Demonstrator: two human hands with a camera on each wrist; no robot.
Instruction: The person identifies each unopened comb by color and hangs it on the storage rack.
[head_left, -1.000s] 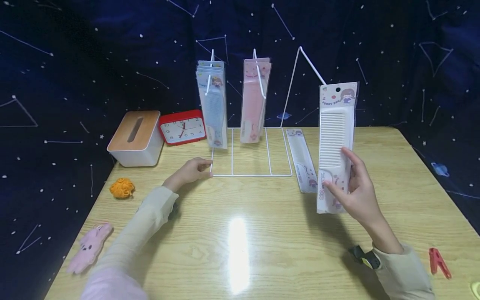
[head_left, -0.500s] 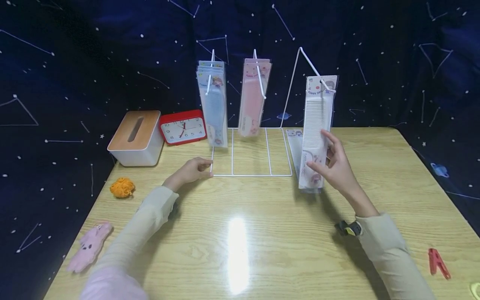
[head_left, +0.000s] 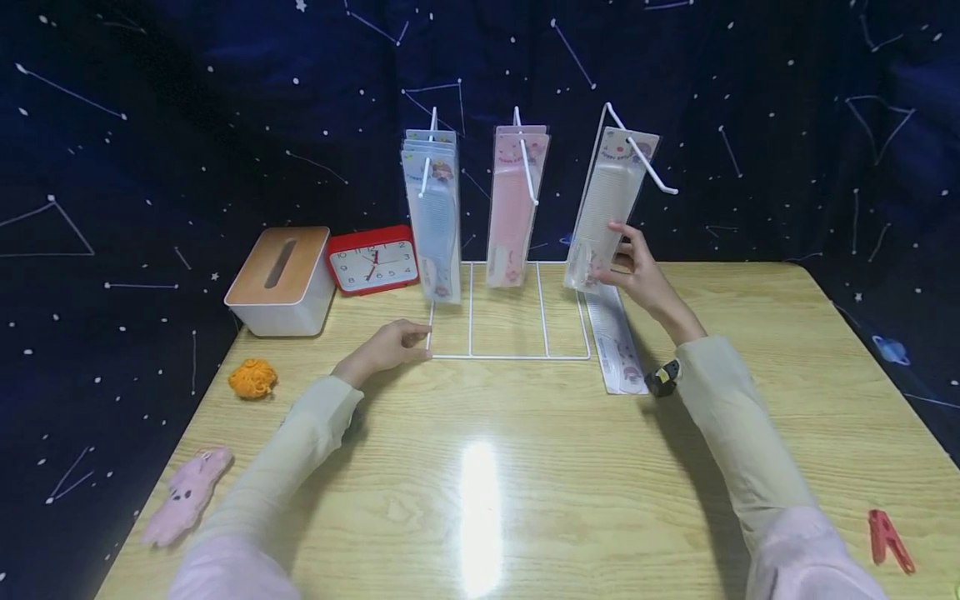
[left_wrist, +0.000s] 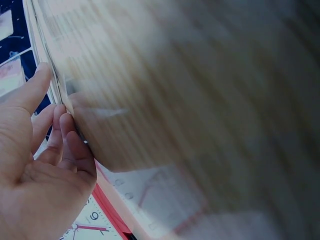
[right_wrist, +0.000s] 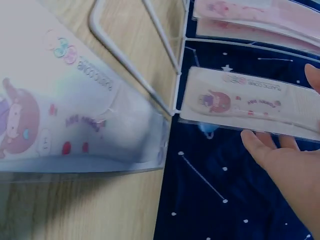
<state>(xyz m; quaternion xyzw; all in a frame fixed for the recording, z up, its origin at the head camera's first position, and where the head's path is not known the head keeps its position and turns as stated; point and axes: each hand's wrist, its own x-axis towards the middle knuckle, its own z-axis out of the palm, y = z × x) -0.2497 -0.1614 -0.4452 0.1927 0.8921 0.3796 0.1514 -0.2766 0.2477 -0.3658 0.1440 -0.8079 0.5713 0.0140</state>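
Note:
My right hand (head_left: 647,282) pinches the lower end of a packaged white comb (head_left: 604,200), tilted, with its top hole threaded on the right prong of a white wire display rack (head_left: 510,357). In the right wrist view, thumb and fingers lie at the edges of this comb pack (right_wrist: 235,97). With thumb and fingers, my left hand (head_left: 384,348) holds the left side wire of the rack's base. Packaged blue combs (head_left: 437,221) hang on the left prong and packaged pink combs (head_left: 513,217) on the middle one. Another packaged white comb (head_left: 618,350) lies on the table beside the base.
A tissue box (head_left: 277,283) with a wooden lid and a red alarm clock (head_left: 375,262) stand left of the rack. Orange yarn (head_left: 252,378) and a pink plush toy (head_left: 187,496) lie along the left side. A red clip (head_left: 888,540) is at the right front.
My right hand has moved left and farther back with the white comb pack, bringing it onto the right prong and along it. My left hand stays at the rack's base.

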